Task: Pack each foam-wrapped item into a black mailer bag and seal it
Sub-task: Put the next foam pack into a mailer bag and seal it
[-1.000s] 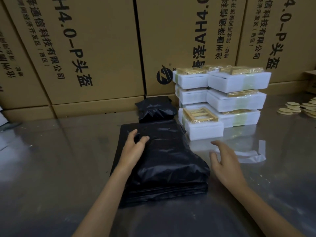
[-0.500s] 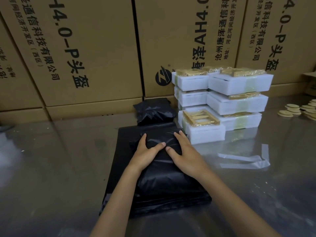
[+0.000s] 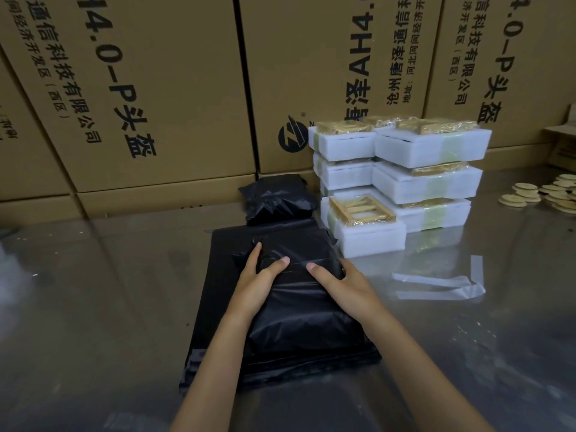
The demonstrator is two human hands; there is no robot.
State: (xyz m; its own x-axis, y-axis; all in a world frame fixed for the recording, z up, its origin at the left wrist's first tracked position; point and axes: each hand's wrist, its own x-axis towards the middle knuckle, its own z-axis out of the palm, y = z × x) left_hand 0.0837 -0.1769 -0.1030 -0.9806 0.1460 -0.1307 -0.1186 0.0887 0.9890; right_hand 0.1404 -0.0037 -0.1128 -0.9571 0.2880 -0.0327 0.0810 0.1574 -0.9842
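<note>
Filled bag: a bulging black mailer bag [image 3: 299, 310] lies at the centre of the metal table [image 3: 103, 291], on top of a flat stack of empty black mailers [image 3: 218, 307].
Left hand: the left hand [image 3: 255, 283] rests on the bag's far end at about 11 o'clock from its middle — fingers straight and laid flat, thumb stretched toward the other hand, pressing the plastic, gripping nothing.
Right hand: the right hand [image 3: 339, 283] lies at about 1 o'clock on the same bag, palm down, thumb pointing inward; its fingers bend over the bag's right edge, and I cannot tell whether they hook under it.
Sealed parcel: a smaller black packed bag [image 3: 279, 199] sits at 12 o'clock, just beyond the stack, against the cardboard cartons [image 3: 174, 88].
Foam-wrapped items: white foam blocks [image 3: 402, 179] stacked at 2 o'clock — one low block in front just beside the mailer stack.
Loose strip: a clear film strip [image 3: 442, 283] lies at 3 o'clock.
Discs: pale round discs [image 3: 545, 194] at far right.
</note>
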